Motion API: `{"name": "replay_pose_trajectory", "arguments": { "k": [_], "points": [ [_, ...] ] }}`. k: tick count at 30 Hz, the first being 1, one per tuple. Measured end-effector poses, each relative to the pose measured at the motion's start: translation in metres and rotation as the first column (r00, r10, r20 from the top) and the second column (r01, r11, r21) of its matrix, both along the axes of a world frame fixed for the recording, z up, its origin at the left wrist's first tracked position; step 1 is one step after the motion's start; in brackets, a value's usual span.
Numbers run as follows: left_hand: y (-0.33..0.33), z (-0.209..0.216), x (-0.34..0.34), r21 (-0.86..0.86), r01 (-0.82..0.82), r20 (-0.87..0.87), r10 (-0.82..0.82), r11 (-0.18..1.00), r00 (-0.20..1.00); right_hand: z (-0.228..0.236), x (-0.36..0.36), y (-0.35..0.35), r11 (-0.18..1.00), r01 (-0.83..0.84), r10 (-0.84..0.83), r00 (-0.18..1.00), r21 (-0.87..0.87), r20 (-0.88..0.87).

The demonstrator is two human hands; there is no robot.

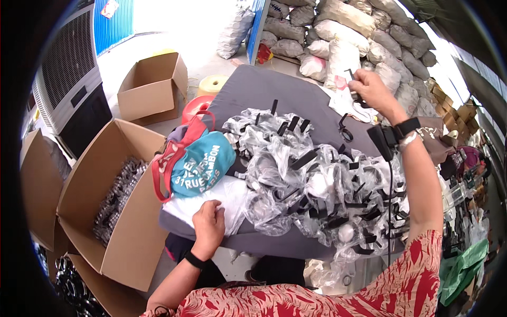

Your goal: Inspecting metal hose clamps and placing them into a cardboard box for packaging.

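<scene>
My right hand (371, 91) is stretched out over the far right of the grey-topped table (259, 79). It is closed on a black part (349, 74) whose thin bent end sticks out past the fingers. A similar black part with a ring (346, 132) lies nearby on the table. At the near left edge, my left hand (209, 224) rests by thin white plastic bags (237, 195), its fingertips pinched together; what is between them is hidden. Many black parts in clear plastic bags (280, 174) are heaped between my hands.
A teal and red cloth bag (206, 158) sits on the table's left. Open cardboard boxes (132, 227) stand at left, one with wrapped parts inside. Another box (150, 87), a yellow roll (213, 84) and an air cooler (68, 68) are beyond. Stacked sacks (343, 24) fill the back right.
</scene>
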State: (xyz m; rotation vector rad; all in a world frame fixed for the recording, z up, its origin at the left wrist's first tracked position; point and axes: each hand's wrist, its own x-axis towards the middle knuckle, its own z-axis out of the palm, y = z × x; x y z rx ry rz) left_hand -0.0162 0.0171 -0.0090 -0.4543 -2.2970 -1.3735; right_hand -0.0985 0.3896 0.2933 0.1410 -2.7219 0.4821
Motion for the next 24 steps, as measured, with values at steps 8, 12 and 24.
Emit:
{"name": "replay_pose_trajectory", "arguments": {
  "k": [8,12,24],
  "points": [
    [-0.011,-0.009,0.0,0.104,0.041,0.03,-0.045,0.994,0.999,-0.053,0.174,-0.166,0.964,-0.248,0.257,0.962,-0.094,0.092],
    [-0.011,-0.002,-0.002,0.214,0.084,0.1,-0.107,0.973,0.989,-0.163,0.206,-0.188,0.954,-0.286,0.273,0.953,0.09,0.134],
    [-0.04,0.023,0.008,-0.105,0.034,0.056,-0.029,0.994,0.998,-0.255,0.231,-0.184,0.877,-0.165,0.087,0.978,0.452,0.188]
  ]
}}
